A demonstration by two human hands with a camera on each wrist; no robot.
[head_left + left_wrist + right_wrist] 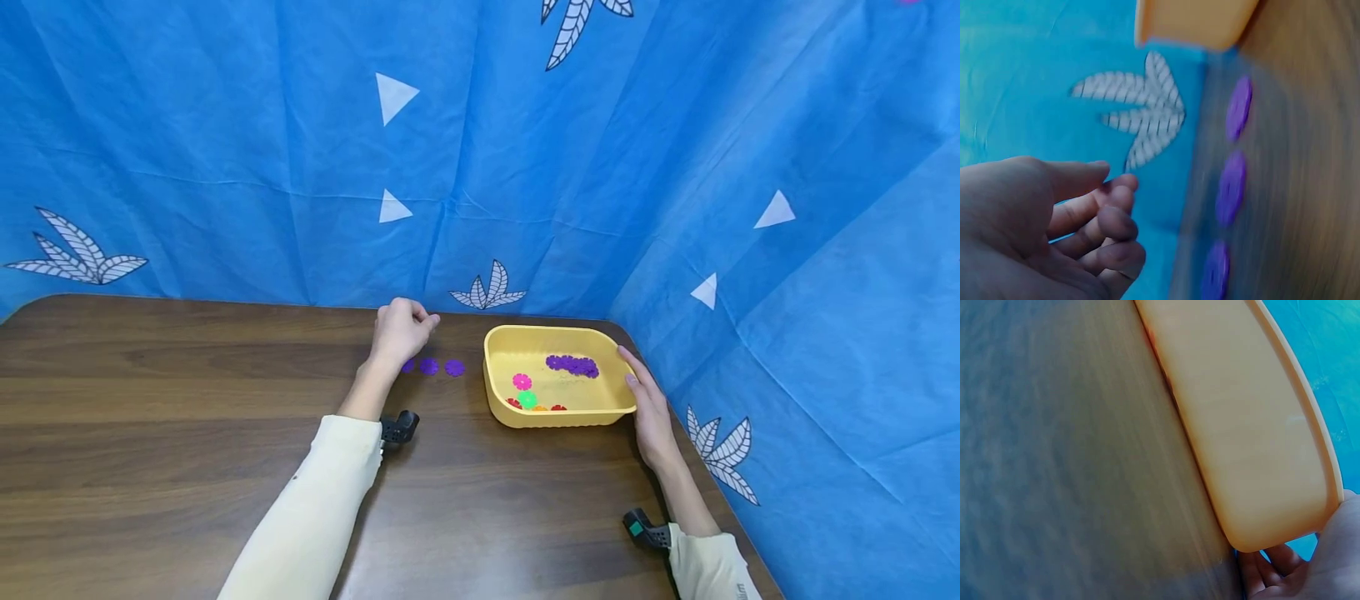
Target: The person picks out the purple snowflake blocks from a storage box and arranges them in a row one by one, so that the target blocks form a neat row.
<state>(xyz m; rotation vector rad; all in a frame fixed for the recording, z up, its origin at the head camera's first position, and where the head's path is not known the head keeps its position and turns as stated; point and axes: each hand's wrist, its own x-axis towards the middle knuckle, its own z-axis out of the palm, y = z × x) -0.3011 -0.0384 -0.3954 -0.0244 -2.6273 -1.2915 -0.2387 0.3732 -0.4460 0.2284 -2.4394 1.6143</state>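
My left hand [397, 337] is above the table's back part, beside a row of purple discs [429, 367]. In the left wrist view, that hand [1029, 219] has loosely curled fingers, thumb tip close to the index fingertip, nothing visible between them; three purple discs [1231, 187] lie to its right. With my right hand [654, 421] I grip the right end of a yellow tub [555, 418], thumb at the rim. The right wrist view shows fingers of the hand [1335, 562] under the tub's corner [1254, 506].
Inside the tub are a cluster of purple discs [573, 366], a pink disc [522, 382], a green one [527, 400] and some red and orange ones by the near wall. A blue curtain [315, 167] hangs behind and to the right of the wooden table [187, 433].
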